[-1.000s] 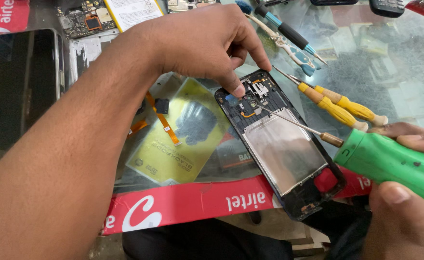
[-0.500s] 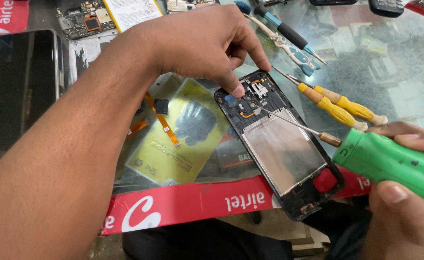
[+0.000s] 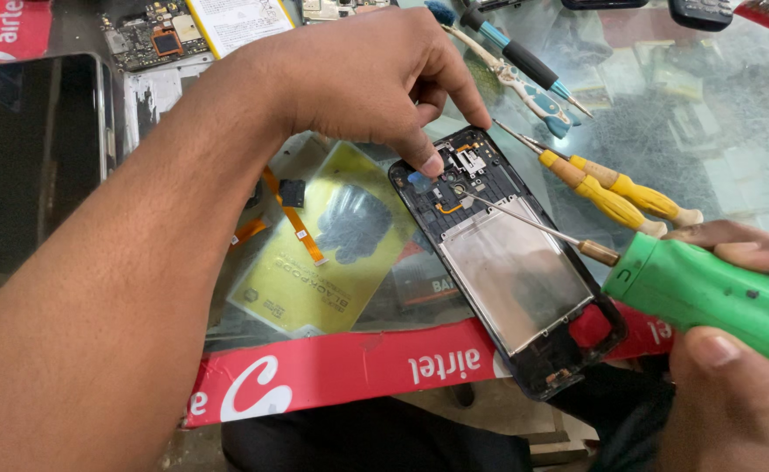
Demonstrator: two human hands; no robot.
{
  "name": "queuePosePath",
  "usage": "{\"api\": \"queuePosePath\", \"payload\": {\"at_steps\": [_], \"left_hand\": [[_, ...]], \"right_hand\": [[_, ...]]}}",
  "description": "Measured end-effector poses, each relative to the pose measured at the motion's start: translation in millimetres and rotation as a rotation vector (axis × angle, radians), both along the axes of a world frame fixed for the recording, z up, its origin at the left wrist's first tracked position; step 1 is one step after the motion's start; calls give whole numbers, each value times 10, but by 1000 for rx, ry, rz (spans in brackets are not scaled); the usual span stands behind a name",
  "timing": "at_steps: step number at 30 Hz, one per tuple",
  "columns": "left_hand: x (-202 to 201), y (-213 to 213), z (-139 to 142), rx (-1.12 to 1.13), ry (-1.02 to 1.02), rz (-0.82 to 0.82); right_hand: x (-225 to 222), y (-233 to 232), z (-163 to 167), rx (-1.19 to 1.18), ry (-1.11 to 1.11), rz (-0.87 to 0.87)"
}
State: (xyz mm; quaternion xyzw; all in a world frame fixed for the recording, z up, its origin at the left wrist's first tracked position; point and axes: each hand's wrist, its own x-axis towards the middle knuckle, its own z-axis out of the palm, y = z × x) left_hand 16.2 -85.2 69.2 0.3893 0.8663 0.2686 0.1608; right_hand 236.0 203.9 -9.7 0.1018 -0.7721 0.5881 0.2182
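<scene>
An opened black phone frame [image 3: 507, 262] lies on the glass table, its metal plate and small parts exposed. My left hand [image 3: 376, 79] reaches over it and presses a fingertip on the frame's upper left corner, pinning it down. My right hand [image 3: 734, 350] grips a thick green-handled screwdriver [image 3: 708, 288]. Its thin shaft points left, with the tip resting near an orange flex part at the top of the frame.
Two yellow-handled screwdrivers [image 3: 612, 188] and blue-handled tools [image 3: 524, 74] lie right of the frame. A yellow packet [image 3: 323, 253] and orange flex cable [image 3: 293, 214] sit left. A dark phone screen [image 3: 35, 157] lies far left, a circuit board [image 3: 153, 35] at the top, red tape [image 3: 332, 371] along the table edge.
</scene>
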Motion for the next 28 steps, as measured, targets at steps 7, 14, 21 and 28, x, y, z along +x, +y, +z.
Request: {"api": "queuePosePath", "payload": {"at_steps": [7,14,21,28], "left_hand": [[-8,-4,-7,-2,7,-6],[-10,-11,-10,2,2,-14],[-3,-6,0,-6,6,-6],[-19,-8,-14,13,-12,-17]], "right_hand": [[106,8,-41,-40,-59,-78],[-73,149,-282,-132,97,44],[85,55,-205,-166,35,-11],[-10,-25,-1,-153,22,-2]]}}
